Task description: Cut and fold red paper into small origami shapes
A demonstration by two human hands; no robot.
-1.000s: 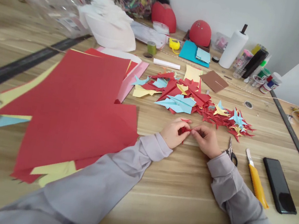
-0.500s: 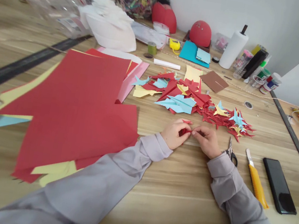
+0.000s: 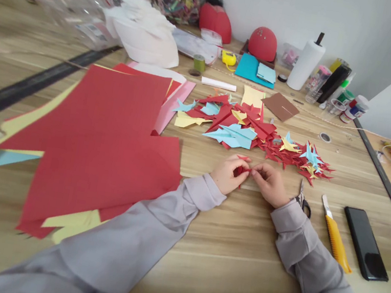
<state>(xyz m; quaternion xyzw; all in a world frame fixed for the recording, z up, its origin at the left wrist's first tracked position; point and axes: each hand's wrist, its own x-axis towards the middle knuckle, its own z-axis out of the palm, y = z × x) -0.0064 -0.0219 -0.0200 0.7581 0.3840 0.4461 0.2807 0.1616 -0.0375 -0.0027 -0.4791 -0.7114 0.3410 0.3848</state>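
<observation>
Between my two hands is a small folded piece of red paper point(image 3: 240, 171), mostly covered by fingers. My left hand point(image 3: 227, 174) is closed around it, with red bits showing above the fingers and below them. The thumb and fingertips of my right hand point(image 3: 269, 184) pinch the paper's right end. Just beyond the hands lies a pile of folded paper shapes point(image 3: 266, 134), mostly red, with some light blue and yellow ones. A light blue paper plane point(image 3: 233, 135) rests at the pile's near side. Scissors point(image 3: 302, 198) lie partly hidden beside my right wrist.
Large red paper sheets point(image 3: 105, 152) cover the left side. On the right are a yellow utility knife point(image 3: 337, 238) with its blade out and a black phone point(image 3: 366, 245). A white bottle point(image 3: 305, 65), a yellow tape measure point(image 3: 228, 59) and blue paper point(image 3: 247, 69) stand or lie farther back.
My fingers have shifted very slightly on the red paper, and a bit more red shows below my left hand. Everything else lies as before.
</observation>
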